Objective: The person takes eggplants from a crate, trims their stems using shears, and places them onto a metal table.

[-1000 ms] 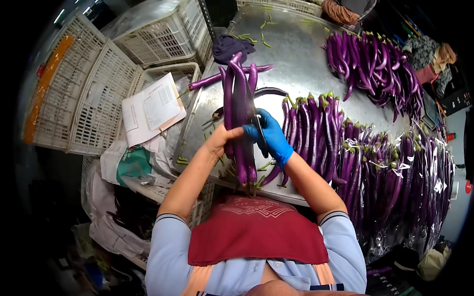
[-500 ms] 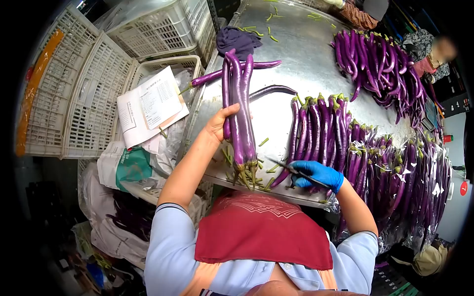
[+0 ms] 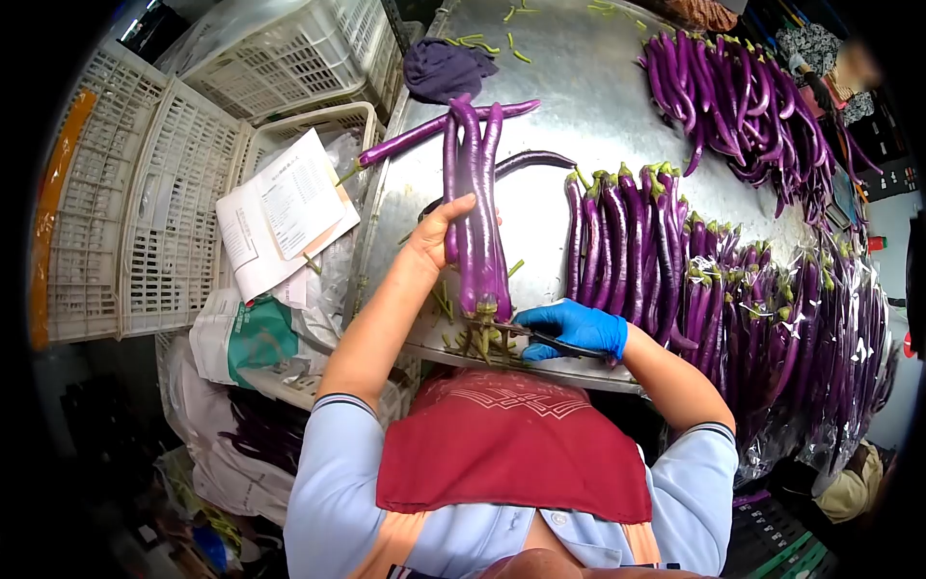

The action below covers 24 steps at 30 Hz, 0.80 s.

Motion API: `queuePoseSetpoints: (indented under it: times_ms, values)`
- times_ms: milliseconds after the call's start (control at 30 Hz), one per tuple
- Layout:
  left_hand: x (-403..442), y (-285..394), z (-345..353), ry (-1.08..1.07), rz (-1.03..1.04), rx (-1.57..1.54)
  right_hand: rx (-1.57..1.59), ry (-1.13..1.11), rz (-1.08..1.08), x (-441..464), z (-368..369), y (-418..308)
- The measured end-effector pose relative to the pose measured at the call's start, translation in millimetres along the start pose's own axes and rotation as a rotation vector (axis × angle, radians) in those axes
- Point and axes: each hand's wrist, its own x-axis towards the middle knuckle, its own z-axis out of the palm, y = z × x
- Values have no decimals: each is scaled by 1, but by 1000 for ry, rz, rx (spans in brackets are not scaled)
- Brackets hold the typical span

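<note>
My bare left hand [image 3: 446,232] is wrapped round a bunch of long purple eggplants [image 3: 479,246], held over the metal table with the stem ends toward me. My blue-gloved right hand [image 3: 576,330] grips dark-handled scissors [image 3: 555,342], their blades at the green stems [image 3: 485,340] of that bunch. Beyond the bunch, a single eggplant [image 3: 415,143] lies across the table's left side, and a darker, curved one [image 3: 533,157] lies partly behind the bunch. To the right, a row of eggplants [image 3: 617,241] lies side by side, stems pointing away from me.
Bagged eggplants [image 3: 801,338] fill the table's right side, with a loose pile [image 3: 738,111] farther back. A dark cloth [image 3: 447,69] and trimmed stem bits [image 3: 473,41] lie on the metal table [image 3: 569,77]. White crates [image 3: 183,193] and papers [image 3: 287,212] stand at left. Another person's sleeve [image 3: 702,13] shows far back.
My right hand has moved left with the scissors, from beside the eggplant row to the stems of the held bunch. The left hand keeps its hold; the view has shifted slightly.
</note>
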Motion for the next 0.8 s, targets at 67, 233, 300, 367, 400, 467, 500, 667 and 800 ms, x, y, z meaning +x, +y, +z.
queuePoseSetpoints:
  times_ms: [67, 233, 300, 367, 400, 467, 500, 667, 800]
  values:
    - [-2, 12, -4, 10, -10, 32, -123, 58, 28, -7, -4, -6]
    - [-2, 35, -2, 112, 13, 111, -258, 14, 105, -16, -19, -3]
    - [1, 34, 0, 150, 32, 148, -293, -36, 120, -10, -22, -11]
    - [6, 28, 4, 160, 32, 184, -196, -17, 128, 3, -17, -3]
    - [8, 25, 7, 150, 27, 206, -148, -9, 132, 9, -15, 0]
    - [8, 21, 13, 200, 42, 235, -319, -11, 65, 16, -12, -3]
    - [8, 22, 9, 197, 46, 247, -340, -8, 79, 14, -12, -9]
    - [6, 32, 2, 221, 108, 238, -305, 127, 104, -4, -5, -8]
    - [3, 33, 16, 254, 194, 223, -157, 49, 218, -4, -3, -2]
